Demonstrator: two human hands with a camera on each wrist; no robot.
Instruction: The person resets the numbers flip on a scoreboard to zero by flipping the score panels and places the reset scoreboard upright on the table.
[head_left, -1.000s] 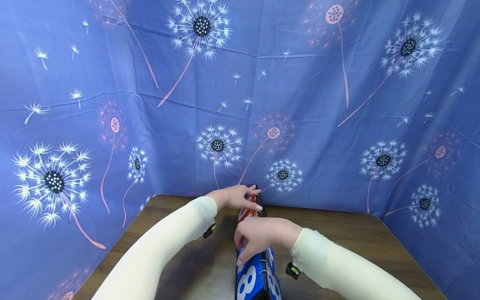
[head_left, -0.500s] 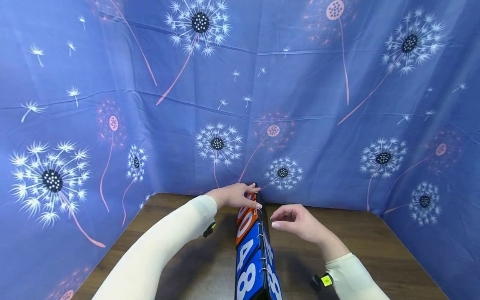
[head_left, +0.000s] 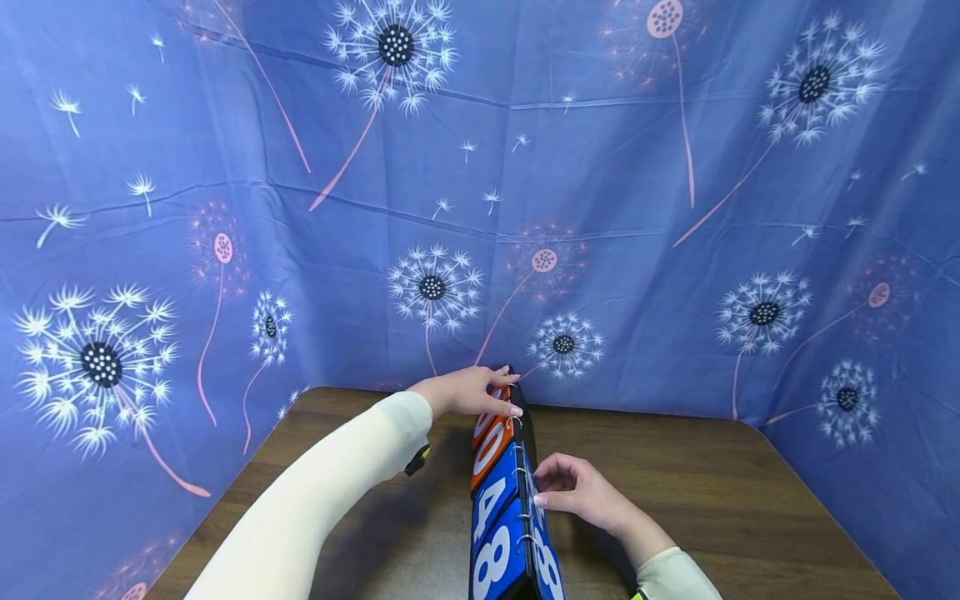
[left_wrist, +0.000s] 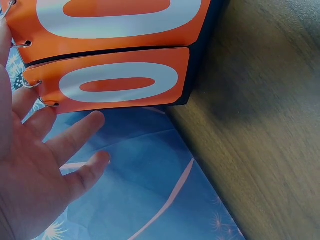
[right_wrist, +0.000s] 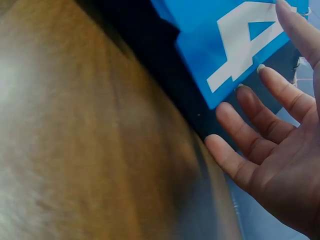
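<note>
A tent-shaped flip scoreboard (head_left: 501,533) stands lengthwise before me, its number cards hung on metal rings along the ridge. Orange 0 cards (left_wrist: 120,82) are at the far end; blue 4 (head_left: 491,497) and 8 (head_left: 492,562) cards are nearer. My left hand (head_left: 465,392) rests at the far top, its fingers extended beside the orange cards and the rings. On the right side my right hand (head_left: 588,496) is beside the blue cards with loosely bent fingers. In the right wrist view its thumb (right_wrist: 300,30) overlaps a blue 4 card (right_wrist: 245,45); contact is unclear.
The scoreboard stands on a brown wooden table (head_left: 675,475). Behind and at both sides hangs a blue cloth (head_left: 637,317) with dandelion prints, close past the scoreboard's far end.
My right hand was over the blue cards on the ridge. It swung out to the right, uncovering the 4, then came lower and nearer the right face. The left hand stayed put.
</note>
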